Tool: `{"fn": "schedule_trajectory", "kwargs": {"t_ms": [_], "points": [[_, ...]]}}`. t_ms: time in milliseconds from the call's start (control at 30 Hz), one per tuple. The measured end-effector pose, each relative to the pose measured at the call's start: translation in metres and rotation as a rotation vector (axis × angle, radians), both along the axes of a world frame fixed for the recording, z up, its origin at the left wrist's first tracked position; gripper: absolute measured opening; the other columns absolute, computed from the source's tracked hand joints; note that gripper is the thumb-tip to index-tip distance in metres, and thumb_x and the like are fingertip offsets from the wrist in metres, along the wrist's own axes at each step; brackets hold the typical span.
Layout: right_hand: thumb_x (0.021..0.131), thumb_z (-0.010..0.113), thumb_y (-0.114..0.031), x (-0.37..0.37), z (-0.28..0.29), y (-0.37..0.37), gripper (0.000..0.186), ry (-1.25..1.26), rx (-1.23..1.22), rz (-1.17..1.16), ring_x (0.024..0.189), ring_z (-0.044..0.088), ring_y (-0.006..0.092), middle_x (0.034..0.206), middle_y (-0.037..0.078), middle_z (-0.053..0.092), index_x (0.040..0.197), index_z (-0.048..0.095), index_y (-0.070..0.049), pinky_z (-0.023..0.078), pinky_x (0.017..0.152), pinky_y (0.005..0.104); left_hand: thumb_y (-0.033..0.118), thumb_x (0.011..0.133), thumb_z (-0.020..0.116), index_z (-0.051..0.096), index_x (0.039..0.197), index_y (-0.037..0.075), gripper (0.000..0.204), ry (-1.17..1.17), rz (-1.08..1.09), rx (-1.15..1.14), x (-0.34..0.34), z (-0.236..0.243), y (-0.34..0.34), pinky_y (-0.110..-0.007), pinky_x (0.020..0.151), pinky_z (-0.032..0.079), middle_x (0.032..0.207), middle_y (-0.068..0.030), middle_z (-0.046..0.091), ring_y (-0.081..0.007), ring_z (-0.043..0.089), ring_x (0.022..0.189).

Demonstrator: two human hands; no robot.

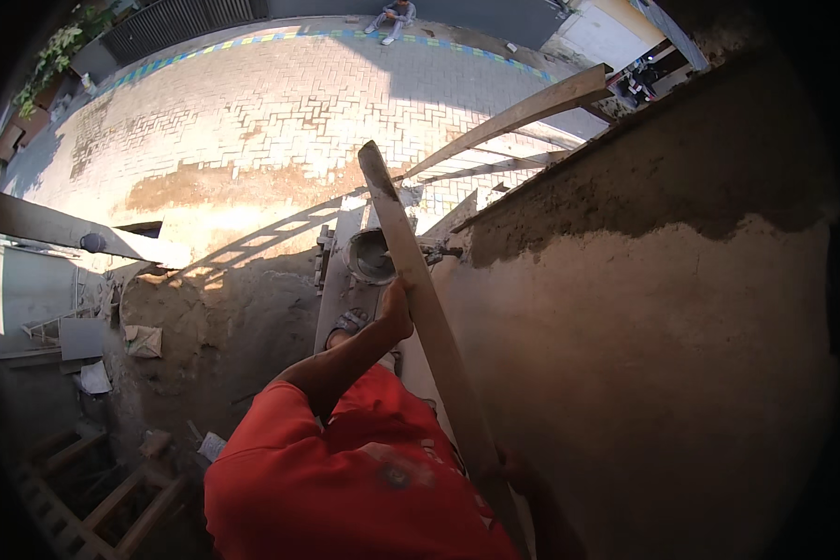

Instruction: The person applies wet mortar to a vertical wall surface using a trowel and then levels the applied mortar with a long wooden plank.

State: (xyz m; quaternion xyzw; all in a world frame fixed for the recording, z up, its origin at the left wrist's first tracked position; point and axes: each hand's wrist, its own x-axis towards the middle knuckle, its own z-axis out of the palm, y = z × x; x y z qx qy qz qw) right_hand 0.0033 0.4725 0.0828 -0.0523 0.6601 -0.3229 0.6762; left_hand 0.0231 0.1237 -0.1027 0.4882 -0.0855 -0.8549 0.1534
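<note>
A long wooden straightedge board (431,322) slants from upper middle to lower right, close along the wall. My left hand (397,311) is closed on its left edge around the middle. Lower down, my right hand (516,469) grips the board near its bottom end; shadow hides part of those fingers. Past the board's left edge stands a bucket (355,265) with grey mortar in it, resting on the scaffold plank (334,313) where my foot is. The wall (625,345) to the right carries a darker band of wet-looking plaster (663,177) along its far part.
A wooden beam (523,117) slopes beyond the wall's edge. Below on the left lie a sand heap (182,313), a sack (143,341) and a wooden ladder-like frame (126,499). A pale post (131,245) juts in from the left. Someone sits (397,17) across the paved yard.
</note>
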Motion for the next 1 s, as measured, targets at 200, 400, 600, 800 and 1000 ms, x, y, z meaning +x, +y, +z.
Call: {"fn": "schedule_trajectory", "kwargs": {"t_ms": [200, 400, 600, 800, 1000], "points": [[0.071, 0.076, -0.021, -0.019, -0.008, -0.080, 0.079, -0.289, -0.010, -0.033, 0.112, 0.057, 0.0229, 0.120, 0.016, 0.060, 0.138, 0.039, -0.001, 0.046, 0.095, 0.0365, 0.025, 0.079, 0.046, 0.058, 0.111, 0.000, 0.041, 0.202, 0.266, 0.067, 0.040, -0.027, -0.064, -0.050, 0.079, 0.052, 0.099, -0.0173, 0.062, -0.0341, 0.062, 0.089], [0.069, 0.069, -0.019, -0.028, -0.013, -0.179, 0.086, 0.169, -0.290, 0.509, 0.114, 0.057, 0.0301, 0.124, 0.020, 0.058, 0.143, 0.030, -0.001, 0.044, 0.097, 0.0395, 0.029, 0.082, 0.042, 0.057, 0.109, 0.000, 0.043, 0.325, 0.513, -0.010, 0.109, -0.025, -0.121, -0.051, 0.084, 0.050, 0.101, -0.0186, 0.062, -0.0343, 0.062, 0.090], [0.071, 0.068, -0.018, 0.021, 0.031, -0.274, 0.093, 0.446, -0.363, 0.933, 0.112, 0.056, 0.0389, 0.124, 0.027, 0.051, 0.150, 0.022, -0.009, 0.048, 0.092, 0.0451, 0.061, 0.093, 0.031, 0.018, 0.151, 0.009, 0.079, 0.418, 0.859, -0.237, 0.225, -0.044, -0.128, -0.056, 0.108, 0.029, 0.149, -0.0250, 0.030, -0.0420, 0.036, 0.133], [0.075, 0.070, -0.019, 0.085, -0.060, -0.279, 0.093, 1.202, -0.543, 1.571, 0.091, 0.059, 0.0412, 0.102, 0.025, 0.049, 0.153, 0.018, -0.022, 0.052, 0.079, 0.0498, 0.082, 0.084, 0.020, 0.000, 0.154, 0.017, 0.097, 0.535, 1.120, -0.267, 0.283, -0.080, -0.086, -0.058, 0.115, 0.017, 0.155, -0.0226, 0.012, -0.0479, 0.015, 0.141], [0.066, 0.070, -0.014, 0.092, -0.050, -0.334, 0.098, 0.883, -0.416, 1.503, 0.105, 0.058, 0.0458, 0.110, 0.032, 0.054, 0.151, 0.021, -0.019, 0.052, 0.082, 0.0490, 0.075, 0.090, 0.019, 0.020, 0.145, 0.002, 0.091, 0.386, 1.150, -0.345, 0.288, -0.068, -0.111, -0.060, 0.108, 0.032, 0.146, -0.0283, 0.030, -0.0524, 0.037, 0.128]]}}
